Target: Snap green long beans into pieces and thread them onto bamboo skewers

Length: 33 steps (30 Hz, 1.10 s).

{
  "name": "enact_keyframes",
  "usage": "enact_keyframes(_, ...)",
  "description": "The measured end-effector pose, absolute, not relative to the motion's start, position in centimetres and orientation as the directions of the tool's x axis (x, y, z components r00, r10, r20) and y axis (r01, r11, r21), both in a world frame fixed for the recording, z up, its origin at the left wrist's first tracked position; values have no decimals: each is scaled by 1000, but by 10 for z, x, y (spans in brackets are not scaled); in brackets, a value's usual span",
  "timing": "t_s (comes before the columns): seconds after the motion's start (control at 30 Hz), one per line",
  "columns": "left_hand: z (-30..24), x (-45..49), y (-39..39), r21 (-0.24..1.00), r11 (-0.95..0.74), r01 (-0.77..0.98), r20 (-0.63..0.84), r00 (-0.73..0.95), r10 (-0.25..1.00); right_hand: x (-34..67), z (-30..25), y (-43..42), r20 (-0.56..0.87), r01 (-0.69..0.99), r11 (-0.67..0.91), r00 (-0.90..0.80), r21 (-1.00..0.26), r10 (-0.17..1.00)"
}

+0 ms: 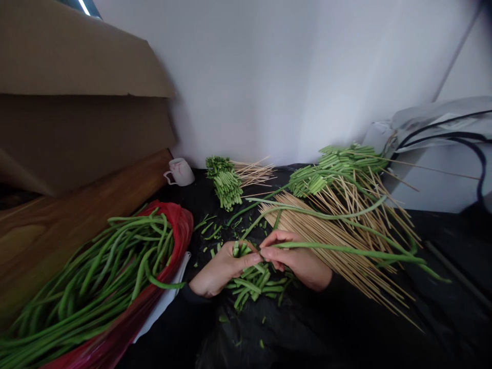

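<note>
My left hand [228,266] is closed around a few short cut bean pieces [236,249], its thumb reaching toward the other hand. Opposite it, my right hand [298,259] pinches one end of a long green bean [346,250], which trails off to the right over the skewers. The fingertips of both hands almost meet, and what lies exactly between them is hard to make out. Beneath them is a loose heap of cut bean pieces [255,288]. Bare wooden skewers [319,230] lie in a thick bundle just beyond my right hand, with more long beans across them.
At left, a red plastic bag [182,225] holds many long beans [88,271]. Skewered bean bundles stand at back centre [226,187] and back right [346,161]. A white mug [180,172] sits by the wall, near a cardboard box [84,123]. Dark cables [442,136] hang at right.
</note>
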<state>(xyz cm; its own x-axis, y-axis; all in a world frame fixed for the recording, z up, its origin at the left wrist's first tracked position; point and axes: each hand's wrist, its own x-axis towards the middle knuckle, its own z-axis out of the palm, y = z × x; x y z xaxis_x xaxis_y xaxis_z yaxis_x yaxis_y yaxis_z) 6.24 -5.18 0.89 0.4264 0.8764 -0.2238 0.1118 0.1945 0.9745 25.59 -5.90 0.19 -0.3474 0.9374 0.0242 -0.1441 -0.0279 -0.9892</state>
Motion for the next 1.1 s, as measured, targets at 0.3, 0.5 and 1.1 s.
enact_keyframes(0.3, 12, 59, -51, 969, 211, 127, -245, 405, 881, 261, 2, -53, 20, -177, -31, -276, -984, 961)
enact_keyframes(0.5, 9, 61, -50, 968, -61, 242, -45, 408, 912, 258, 6, -57, 28, -41, 18, -258, -999, 966)
enact_keyframes(1.1, 16, 65, -57, 989, -54, 140, -2, 376, 927, 262, 4, -50, 117, -219, 73, -194, -973, 974)
